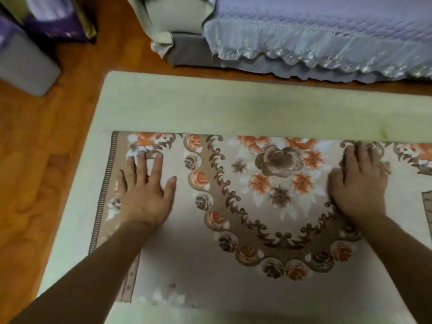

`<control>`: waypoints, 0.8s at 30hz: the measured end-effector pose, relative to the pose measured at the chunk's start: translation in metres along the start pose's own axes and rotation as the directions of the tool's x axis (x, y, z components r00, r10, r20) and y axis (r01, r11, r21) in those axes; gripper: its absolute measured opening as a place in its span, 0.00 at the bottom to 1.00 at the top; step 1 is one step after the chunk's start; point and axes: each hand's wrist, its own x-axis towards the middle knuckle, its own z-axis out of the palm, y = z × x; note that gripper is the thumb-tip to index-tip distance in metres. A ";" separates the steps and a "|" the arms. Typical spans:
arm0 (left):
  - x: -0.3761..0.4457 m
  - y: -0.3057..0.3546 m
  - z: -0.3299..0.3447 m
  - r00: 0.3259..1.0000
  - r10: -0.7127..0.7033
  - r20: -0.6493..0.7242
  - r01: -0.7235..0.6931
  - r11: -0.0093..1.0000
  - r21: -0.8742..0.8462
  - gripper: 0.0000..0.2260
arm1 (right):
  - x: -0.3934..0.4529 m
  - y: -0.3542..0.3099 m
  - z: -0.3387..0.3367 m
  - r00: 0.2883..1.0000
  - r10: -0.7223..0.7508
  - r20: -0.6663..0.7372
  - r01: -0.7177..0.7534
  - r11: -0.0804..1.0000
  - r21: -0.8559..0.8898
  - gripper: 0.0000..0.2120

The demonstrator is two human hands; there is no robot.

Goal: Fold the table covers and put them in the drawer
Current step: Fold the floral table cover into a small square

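Note:
A table cover (268, 206) with an orange and brown flower print lies spread on the floor. Its far part is folded toward me, showing a plain cream underside (233, 108) as a wide band; the fold's edge runs across just beyond my fingertips. My left hand (145, 192) rests flat on the printed side near the left border, fingers spread. My right hand (360, 183) presses flat on the print at the right, fingertips near the folded edge. Neither hand grips anything. No drawer is in view.
Wooden floor (35, 160) shows to the left. A sofa with a lilac lace-trimmed cover (327, 31) stands just beyond the table cover. A grey bin (25, 64) and purple bags (56, 22) sit at the far left.

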 end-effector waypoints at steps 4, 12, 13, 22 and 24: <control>-0.002 -0.001 -0.001 1.000 0.027 0.000 -0.027 1.000 -0.014 0.32 | -0.030 -0.142 0.019 0.971 -0.239 -0.022 0.240 0.971 0.014 0.29; 0.055 0.008 -0.026 0.885 0.465 -0.003 -0.465 0.885 -0.011 0.30 | -0.047 -0.264 0.081 0.976 -0.211 -0.047 0.209 0.976 -0.057 0.28; 0.067 -0.005 -0.025 0.890 0.456 0.013 -0.456 0.890 0.001 0.30 | -0.047 -0.263 0.081 0.972 -0.228 -0.058 0.224 0.973 -0.058 0.28; 0.042 -0.134 -0.043 0.995 -0.063 -0.081 0.061 0.998 -0.033 0.32 | -0.049 -0.268 0.077 0.970 -0.222 -0.096 0.219 0.975 -0.039 0.28; -0.015 -0.095 -0.039 0.984 0.116 -0.135 -0.133 0.984 -0.122 0.30 | -0.048 -0.268 0.078 0.972 -0.218 -0.088 0.216 0.976 -0.033 0.28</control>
